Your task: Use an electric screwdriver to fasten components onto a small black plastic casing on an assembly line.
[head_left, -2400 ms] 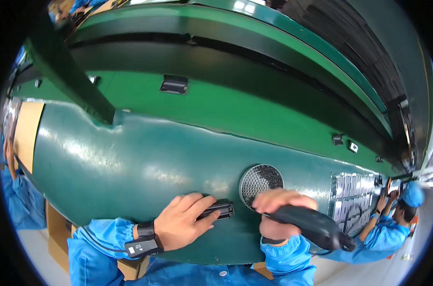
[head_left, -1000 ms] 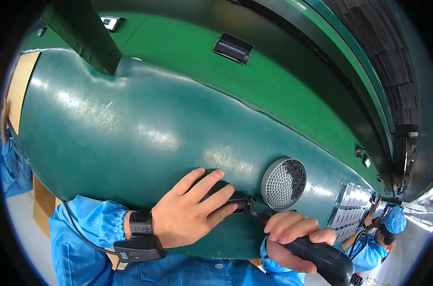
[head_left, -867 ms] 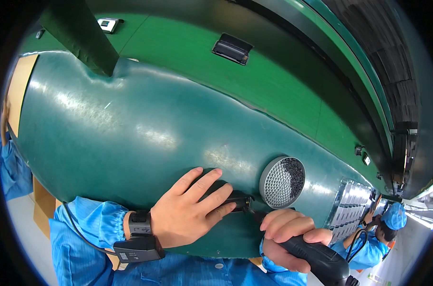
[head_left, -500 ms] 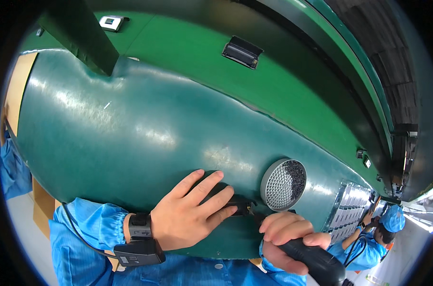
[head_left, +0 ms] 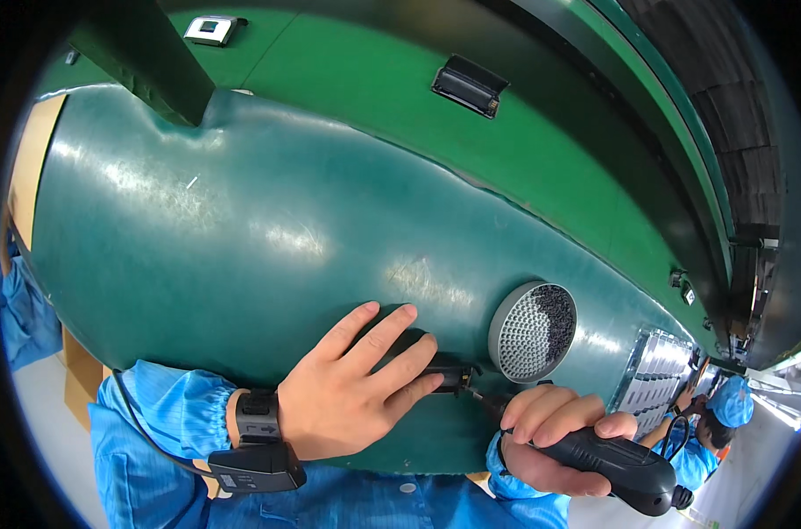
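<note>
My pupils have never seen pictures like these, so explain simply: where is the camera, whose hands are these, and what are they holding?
No robot here: the pictures come from a camera worn on a person's head, looking down. Its fisheye lens bends straight edges. That person's left hand holds a black part on the green work surface. Their right hand grips a black handheld tool, its thin tip at or near the part's end. Beyond sits a round grey dish with small dark pieces.
</note>
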The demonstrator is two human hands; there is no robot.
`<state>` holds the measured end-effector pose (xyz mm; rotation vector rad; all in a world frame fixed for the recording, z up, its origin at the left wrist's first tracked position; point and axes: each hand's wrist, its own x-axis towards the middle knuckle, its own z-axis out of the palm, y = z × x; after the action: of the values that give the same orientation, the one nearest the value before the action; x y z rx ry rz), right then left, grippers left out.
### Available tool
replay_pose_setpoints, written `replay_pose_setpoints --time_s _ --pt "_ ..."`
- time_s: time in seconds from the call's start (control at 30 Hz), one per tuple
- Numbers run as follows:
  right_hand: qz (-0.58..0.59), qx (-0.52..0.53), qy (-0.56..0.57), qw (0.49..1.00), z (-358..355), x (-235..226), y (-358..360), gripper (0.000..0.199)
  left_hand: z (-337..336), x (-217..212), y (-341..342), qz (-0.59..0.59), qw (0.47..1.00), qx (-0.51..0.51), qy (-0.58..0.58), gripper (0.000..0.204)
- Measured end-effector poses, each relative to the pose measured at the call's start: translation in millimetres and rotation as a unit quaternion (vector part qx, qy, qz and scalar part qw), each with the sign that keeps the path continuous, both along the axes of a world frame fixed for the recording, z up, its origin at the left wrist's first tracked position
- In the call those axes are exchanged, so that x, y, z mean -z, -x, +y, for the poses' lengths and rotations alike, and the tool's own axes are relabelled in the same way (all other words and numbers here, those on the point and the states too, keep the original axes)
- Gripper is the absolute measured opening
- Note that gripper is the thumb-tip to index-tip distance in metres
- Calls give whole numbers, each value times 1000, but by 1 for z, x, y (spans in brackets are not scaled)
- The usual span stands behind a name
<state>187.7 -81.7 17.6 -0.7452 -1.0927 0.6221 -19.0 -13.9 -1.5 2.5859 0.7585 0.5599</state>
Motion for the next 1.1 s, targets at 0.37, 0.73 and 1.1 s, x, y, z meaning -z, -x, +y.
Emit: replay_pose_setpoints --time_s 0.37,0.73,1.1 --pt "-57 -36 17 998 7 3 8 58 -5 9 0 4 1000 -21 -3 25" --pt "-54 -34 -85 994 8 19 17 59 -6 23 -3 -15 999 -36 2 22" --pt "-142 -58 0 988 2 -14 -3 48 -3 -2 -13 12 1000 -7 -11 28"
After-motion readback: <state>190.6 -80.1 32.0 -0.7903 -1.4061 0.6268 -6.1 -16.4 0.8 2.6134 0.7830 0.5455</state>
